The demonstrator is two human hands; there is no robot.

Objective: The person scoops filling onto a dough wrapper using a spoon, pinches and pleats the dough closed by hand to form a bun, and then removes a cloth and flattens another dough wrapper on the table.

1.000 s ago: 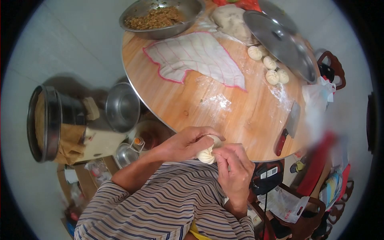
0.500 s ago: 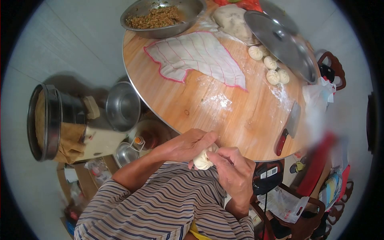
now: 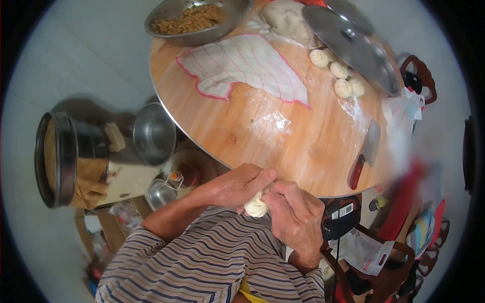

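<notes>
A pale, pleated dough bun (image 3: 256, 205) is between my two hands at the near edge of the round wooden table (image 3: 212, 121). My left hand (image 3: 241, 185) cups it from the left and behind, with the thumb over its top. The fingers of my right hand (image 3: 294, 214) are closed on the bun's right side, pinching the dough. Part of the bun is hidden by my fingers. Several pleated buns (image 3: 342, 88) sit at the table's right rear, beside a large metal lid (image 3: 348, 45).
A metal bowl of filling (image 3: 194, 38) stands at the back left, near a white cloth (image 3: 247, 65). A red-handled cleaver (image 3: 357, 171) lies at the right. Covered dough (image 3: 288, 22) is at the back. A black pot (image 3: 56, 159) stands off the table, left.
Both hands have shifted slightly around the bun, which has turned so its pleats face up more. The whole table appears a little higher and further left in view.
</notes>
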